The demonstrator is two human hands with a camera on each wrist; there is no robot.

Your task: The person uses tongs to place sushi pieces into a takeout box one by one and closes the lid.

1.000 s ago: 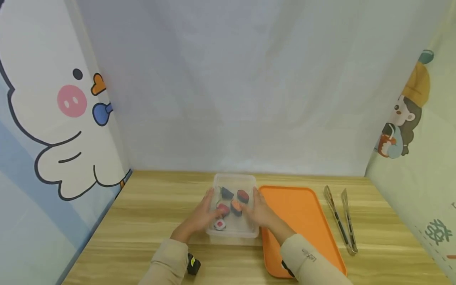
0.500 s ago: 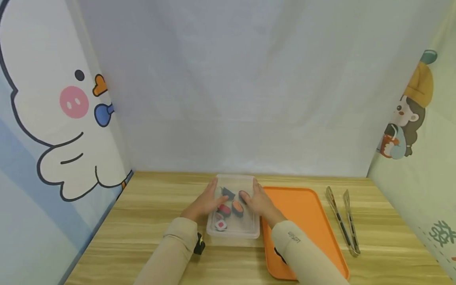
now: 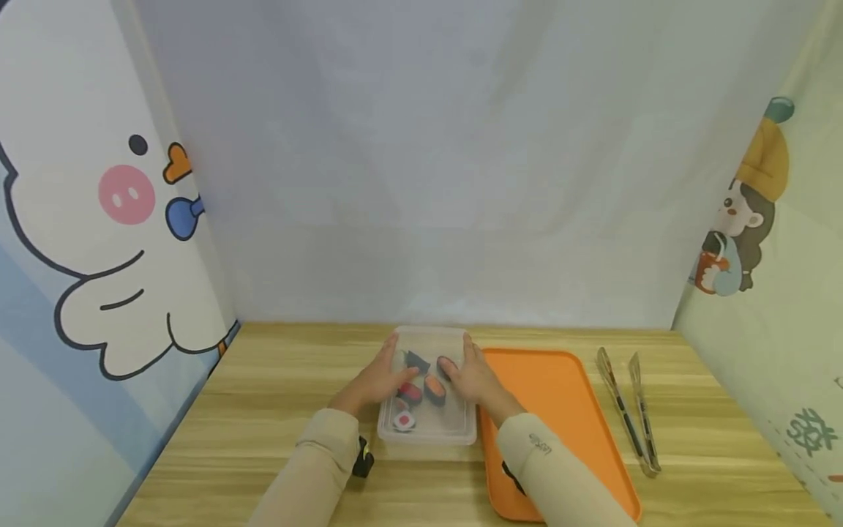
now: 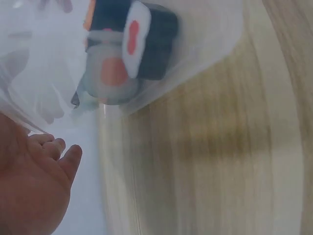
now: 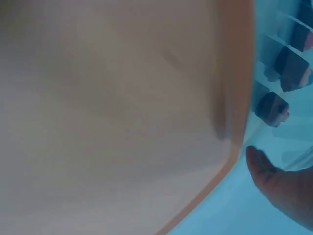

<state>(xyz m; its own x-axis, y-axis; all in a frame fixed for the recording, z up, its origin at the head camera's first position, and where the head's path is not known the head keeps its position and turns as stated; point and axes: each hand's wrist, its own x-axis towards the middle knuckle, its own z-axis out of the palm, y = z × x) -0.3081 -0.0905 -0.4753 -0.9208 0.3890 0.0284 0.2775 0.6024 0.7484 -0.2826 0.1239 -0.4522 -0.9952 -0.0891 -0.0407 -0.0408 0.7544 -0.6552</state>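
A translucent plastic box [image 3: 454, 428] sits on the table with several toy sushi pieces showing hazily through it. My left hand [image 3: 378, 377] lies along its left side, fingers reaching forward and thumb over the top. On the opposite side, my right hand [image 3: 477, 377] mirrors it, its thumb overlapping one dark piece in the head view. A white roll with a red centre [image 3: 404, 419] is at the box's near left corner; an orange-topped piece [image 3: 435, 389] lies mid-box. The left wrist view shows that roll [image 4: 151, 41] close up beside my fingers [image 4: 71, 161].
An orange tray [image 3: 546, 388] lies directly right of the box, under my right forearm. Metal tongs [image 3: 628, 413] rest farther right on the wood-grain table [image 3: 283, 395]. A pale curtain [image 3: 448, 183] hangs behind, with cartoon-printed sheets at both sides.
Both hands have slid forward along the box's sides, away from me, and the thumbs moved toward its far half. The box stays in its place beside the tray.
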